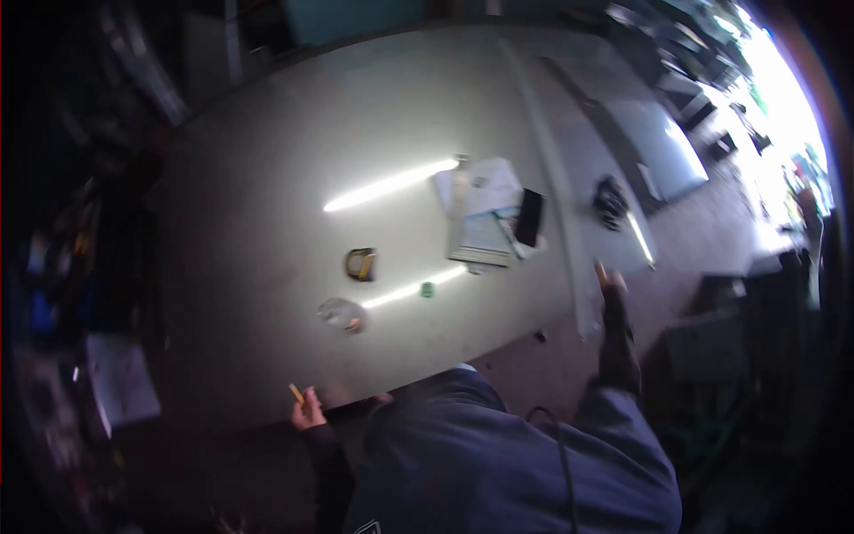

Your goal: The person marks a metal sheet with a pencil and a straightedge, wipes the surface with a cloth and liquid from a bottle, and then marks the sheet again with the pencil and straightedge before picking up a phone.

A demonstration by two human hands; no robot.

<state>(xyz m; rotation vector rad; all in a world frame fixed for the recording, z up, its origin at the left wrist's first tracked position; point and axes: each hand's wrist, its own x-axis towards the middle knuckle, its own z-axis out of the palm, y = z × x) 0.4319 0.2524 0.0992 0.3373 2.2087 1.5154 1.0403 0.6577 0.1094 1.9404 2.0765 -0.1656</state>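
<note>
My left hand (310, 411) is at the near left edge of the large metal-topped table (258, 205), closed around a short yellow stick (296, 393) that looks like a pencil. Far to the right, my right hand (614, 281) reaches forward beside the long pale strip (553, 178). Its fingers are blurred, and whether it touches the strip or the sheet there cannot be made out. Nearer my left hand lie a clear roundish object (342, 313), a yellow-and-black tape measure (361, 264) and a small green item (428, 289).
Papers (494, 181), a flat metal piece (480, 258) and a black phone (528, 218) lie mid-table. A dark bundled object (610, 203) rests on the sheet at right. White sheets (123, 378) are at the far left. Cluttered equipment stands around, with bright light at right.
</note>
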